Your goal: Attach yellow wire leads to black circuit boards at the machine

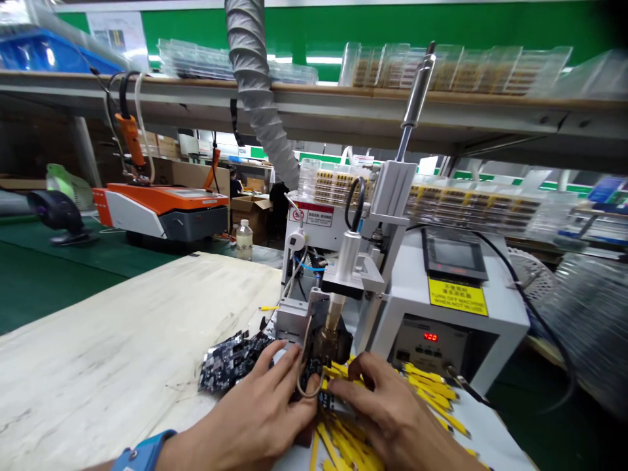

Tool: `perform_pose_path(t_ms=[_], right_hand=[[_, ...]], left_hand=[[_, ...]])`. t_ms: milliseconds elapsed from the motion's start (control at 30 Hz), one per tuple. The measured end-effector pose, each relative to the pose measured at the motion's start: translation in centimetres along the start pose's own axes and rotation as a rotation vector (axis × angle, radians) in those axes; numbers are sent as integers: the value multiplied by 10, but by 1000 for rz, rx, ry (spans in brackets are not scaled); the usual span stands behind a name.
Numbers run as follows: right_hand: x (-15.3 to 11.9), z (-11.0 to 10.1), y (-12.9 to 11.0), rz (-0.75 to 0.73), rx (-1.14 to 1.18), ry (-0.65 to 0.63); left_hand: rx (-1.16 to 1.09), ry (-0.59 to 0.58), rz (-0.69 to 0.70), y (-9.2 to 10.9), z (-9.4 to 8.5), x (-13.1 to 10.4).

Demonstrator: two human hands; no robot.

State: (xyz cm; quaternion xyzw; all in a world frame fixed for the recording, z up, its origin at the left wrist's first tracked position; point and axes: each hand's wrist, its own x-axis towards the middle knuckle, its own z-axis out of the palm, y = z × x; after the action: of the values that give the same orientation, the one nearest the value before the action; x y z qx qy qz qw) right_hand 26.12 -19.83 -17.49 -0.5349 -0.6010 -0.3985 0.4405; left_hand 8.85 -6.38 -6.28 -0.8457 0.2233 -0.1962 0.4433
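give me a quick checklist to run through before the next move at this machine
1. Red readout lit: ok, it shows 400.
2. Fingers clear of the machine head: not ok, I'd say; fingertips of the left hand and right hand are close beneath it.
3. Yellow strips within reach: ok, strewn around the right hand.
4. Black parts within reach: ok, heaped beside the left hand.
5. Piece under the head lined up: cannot tell, fingers and cable hide it.
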Motion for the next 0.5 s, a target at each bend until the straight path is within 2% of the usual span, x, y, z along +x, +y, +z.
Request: perform_pose_path(t_ms=[100,267,500], right_hand=[[0,0,1,-16,50,42],[4,0,-1,-63,106,109],[3,0,-2,-37,103,79]], left_hand=[[-43,23,-19,-1,3,0],[-174,60,-155,-3,6,0],[-194,128,-254,-6,6,-5]])
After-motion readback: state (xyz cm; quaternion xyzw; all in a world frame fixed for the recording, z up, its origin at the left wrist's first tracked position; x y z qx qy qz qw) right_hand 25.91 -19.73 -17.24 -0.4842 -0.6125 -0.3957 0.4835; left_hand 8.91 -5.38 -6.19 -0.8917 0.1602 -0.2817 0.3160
